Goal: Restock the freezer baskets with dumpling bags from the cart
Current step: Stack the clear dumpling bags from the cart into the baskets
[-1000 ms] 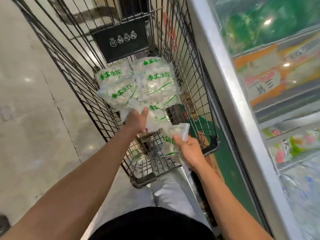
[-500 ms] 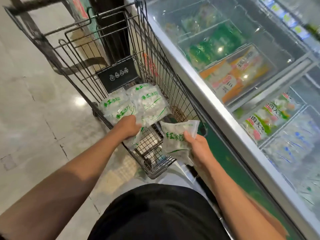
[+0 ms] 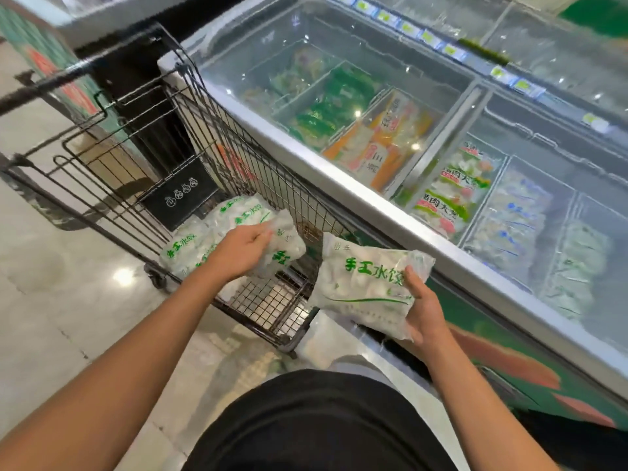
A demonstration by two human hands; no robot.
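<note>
Gripping dumpling bags (image 3: 365, 283): right hand (image 3: 423, 305) aloft, left hand (image 3: 246, 249) in cart (image 3: 217, 130).

Cart (image 3: 190, 137): dark wire metal, matt, with a matt black plastic panel (image 3: 180, 195) at its far end. Dumpling bags (image 3: 367, 283): clear, glossy, crinkled plastic film printed in green. Freezer (image 3: 339, 185): brushed metal rim with a dull sheen; sliding lids (image 3: 339, 62) of smooth, reflective glass. Floor (image 3: 51, 283): polished pale stone tiles, glossy, with light glare.
</note>
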